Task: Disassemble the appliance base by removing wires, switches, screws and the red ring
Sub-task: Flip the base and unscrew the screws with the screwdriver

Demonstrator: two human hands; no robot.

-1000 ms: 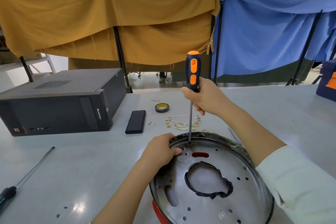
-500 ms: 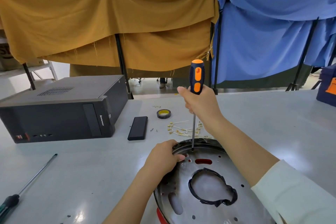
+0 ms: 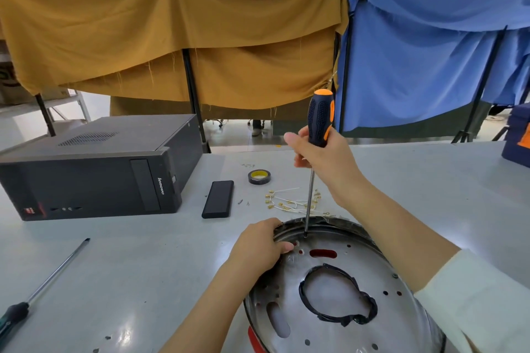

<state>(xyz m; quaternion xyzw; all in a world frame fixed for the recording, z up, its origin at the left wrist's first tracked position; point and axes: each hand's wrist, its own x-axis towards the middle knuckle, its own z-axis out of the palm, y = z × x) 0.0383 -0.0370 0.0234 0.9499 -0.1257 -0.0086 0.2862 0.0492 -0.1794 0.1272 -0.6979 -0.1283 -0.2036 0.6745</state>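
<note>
Steel fills the near right of the grey table (image 3: 143, 266): the round, shallow metal appliance base (image 3: 401, 321) lies flat in front of me, its plate drilled with small holes and a black-edged opening at the middle, and a sliver of the red ring (image 3: 253, 341) shows under its near-left edge. At the far rim sits the screw I am after; I cannot see its head, only the tip of the long orange-and-black screwdriver (image 3: 319, 120) resting in that spot. My right hand (image 3: 321, 157) is wrapped round the lower handle, directly above the screw, so the tool's long axis runs nearly straight down from my grip to the rim, leaning a touch to the left at the tip. My left hand (image 3: 258, 249) curls over the rim just beside the tip, clamping the base; it is the nearer hand to the screw, and I judge it must hold the base from spinning while the right turns. Beyond the rim lie loose white wires with brass terminals (image 3: 289, 203), then a roll of black tape (image 3: 259, 176), a black rectangular slab (image 3: 218, 203) and a dark grey computer tower (image 3: 94, 169). A second long-shafted screwdriver (image 3: 43, 286) lies well apart at my left.
</note>
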